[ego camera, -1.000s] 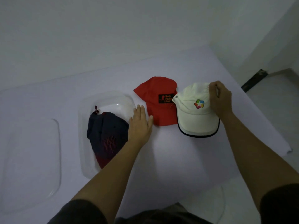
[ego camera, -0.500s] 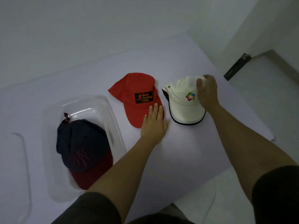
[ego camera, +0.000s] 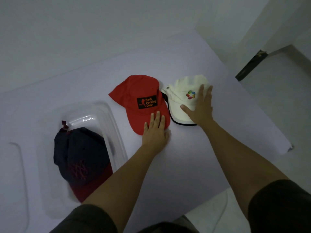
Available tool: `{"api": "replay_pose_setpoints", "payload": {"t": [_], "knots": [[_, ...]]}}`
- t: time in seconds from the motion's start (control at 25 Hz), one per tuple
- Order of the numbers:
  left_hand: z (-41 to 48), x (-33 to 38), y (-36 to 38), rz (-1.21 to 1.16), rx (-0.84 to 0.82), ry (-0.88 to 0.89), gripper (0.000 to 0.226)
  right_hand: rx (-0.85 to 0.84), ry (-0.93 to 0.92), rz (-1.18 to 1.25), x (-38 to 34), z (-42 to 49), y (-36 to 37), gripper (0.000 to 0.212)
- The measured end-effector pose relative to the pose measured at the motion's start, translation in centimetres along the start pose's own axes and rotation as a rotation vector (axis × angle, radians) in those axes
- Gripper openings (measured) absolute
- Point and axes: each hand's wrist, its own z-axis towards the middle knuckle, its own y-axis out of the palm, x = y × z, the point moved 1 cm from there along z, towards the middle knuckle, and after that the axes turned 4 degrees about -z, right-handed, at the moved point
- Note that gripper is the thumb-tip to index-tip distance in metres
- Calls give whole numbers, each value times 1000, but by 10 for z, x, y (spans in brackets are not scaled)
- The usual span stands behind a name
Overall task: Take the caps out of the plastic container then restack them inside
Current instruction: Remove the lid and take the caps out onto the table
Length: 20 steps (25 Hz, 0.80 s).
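A clear plastic container (ego camera: 116,125) stands on the table at the left with a navy cap with a dark red brim (ego camera: 80,158) lying inside it. To its right a red cap (ego camera: 138,91) with a black patch lies flat on the table. A white cap (ego camera: 183,91) with a coloured logo lies beside it, touching it. My left hand (ego camera: 155,132) rests flat with spread fingers on the red cap's brim. My right hand (ego camera: 200,106) lies flat and open on the white cap's crown and brim.
The container's clear lid (ego camera: 15,182) lies on the table at the far left. The white table (ego camera: 210,157) ends close behind my arms and at the right, with floor beyond. A wall runs along the back.
My right hand let go of the white cap's back edge and now lies flat on top of it. My left hand slid onto the red cap's brim. The view shifted.
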Motion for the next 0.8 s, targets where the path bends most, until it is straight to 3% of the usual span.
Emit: {"api": "replay_pose_setpoints", "payload": {"t": [0.12,0.24,0.4,0.68,0.8], "knots": [[-5,0,-28,-127,208,23,60,126,-21,-75,-30,-3,0,100],[-14,-14,-62,-197,448,1,55,219,-146,37,-70,-18,8,79],[-50,-84,-109,-203,638,-149,54,85,-349,83,-139,-39,34,67],[-148,-211,-116,-128,599,-557,58,-161,-752,-79,-241,-112,105,57],[-176,-232,-96,-288,526,-675,65,-251,-727,-274,-259,-138,131,65]]}}
